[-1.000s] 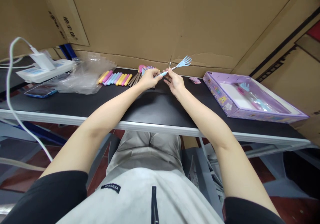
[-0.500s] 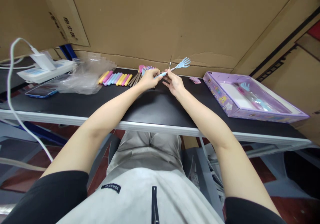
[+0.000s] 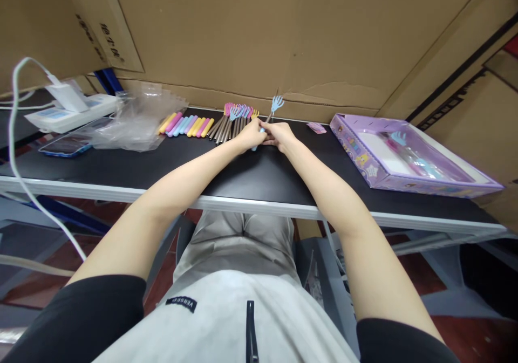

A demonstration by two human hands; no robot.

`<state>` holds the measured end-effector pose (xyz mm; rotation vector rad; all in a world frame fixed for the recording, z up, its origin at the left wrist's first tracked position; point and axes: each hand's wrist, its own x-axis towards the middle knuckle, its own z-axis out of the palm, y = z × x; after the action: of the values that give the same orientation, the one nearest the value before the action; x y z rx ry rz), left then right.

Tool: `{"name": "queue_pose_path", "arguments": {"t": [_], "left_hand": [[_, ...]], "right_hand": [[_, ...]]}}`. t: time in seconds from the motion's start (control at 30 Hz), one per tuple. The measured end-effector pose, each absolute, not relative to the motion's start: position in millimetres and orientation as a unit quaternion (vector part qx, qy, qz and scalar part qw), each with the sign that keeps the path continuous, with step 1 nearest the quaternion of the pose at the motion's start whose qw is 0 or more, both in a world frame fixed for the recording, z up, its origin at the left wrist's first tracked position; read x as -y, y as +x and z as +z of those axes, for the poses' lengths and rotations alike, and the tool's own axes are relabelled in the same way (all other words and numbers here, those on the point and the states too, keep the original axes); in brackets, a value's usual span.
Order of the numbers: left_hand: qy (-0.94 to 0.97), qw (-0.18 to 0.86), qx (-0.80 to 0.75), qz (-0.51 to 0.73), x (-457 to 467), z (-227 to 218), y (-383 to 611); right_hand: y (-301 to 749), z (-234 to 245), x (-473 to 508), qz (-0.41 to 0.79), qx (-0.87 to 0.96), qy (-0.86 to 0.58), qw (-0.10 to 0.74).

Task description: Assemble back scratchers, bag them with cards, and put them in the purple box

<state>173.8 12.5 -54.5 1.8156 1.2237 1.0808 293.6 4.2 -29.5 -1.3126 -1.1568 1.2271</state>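
Note:
Both hands meet over the table around a small back scratcher (image 3: 277,104) with a light blue claw head, a thin metal rod and a light blue handle. My left hand (image 3: 251,134) is closed on the handle, whose lower end pokes out below the fingers. My right hand (image 3: 282,135) pinches the rod close to where it joins the handle; the fingers hide that joint. Just left of my hands lies a row of claw heads on dark metal rods (image 3: 222,130) in pink, blue, purple and yellow. Farther left, loose handles (image 3: 188,126) in the same colours lie side by side.
Clear plastic bags (image 3: 141,120) are heaped at the left, partly over a phone (image 3: 67,146). Behind stands a power strip (image 3: 99,107) with a charger and white cable. A purple box (image 3: 380,174) holding a packaged scratcher sits right, near a small pink card (image 3: 316,128). Cardboard walls the back.
The back scratcher has turned from slanting right to more upright, its claw swinging left. My hands have come closer together, and more of the row of rods shows.

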Motion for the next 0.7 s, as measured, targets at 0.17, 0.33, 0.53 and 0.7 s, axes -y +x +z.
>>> {"name": "queue_pose_path", "arguments": {"t": [0.17,0.33,0.53,0.7], "left_hand": [[0.731,0.28,-0.516,0.347,5,-53,185],[0.794,0.181,-0.501,0.292,14,-56,190],[0.865,0.073,-0.462,0.181,14,-63,193],[0.874,0.06,-0.462,0.14,17,-59,196]], "right_hand": [[301,-19,-4,0.458,0.493,-0.59,0.446],[309,-24,-17,0.371,0.537,-0.629,0.422],[323,-45,-38,0.161,0.645,-0.672,0.327],[322,-48,-34,0.082,0.673,-0.693,0.245]]}}
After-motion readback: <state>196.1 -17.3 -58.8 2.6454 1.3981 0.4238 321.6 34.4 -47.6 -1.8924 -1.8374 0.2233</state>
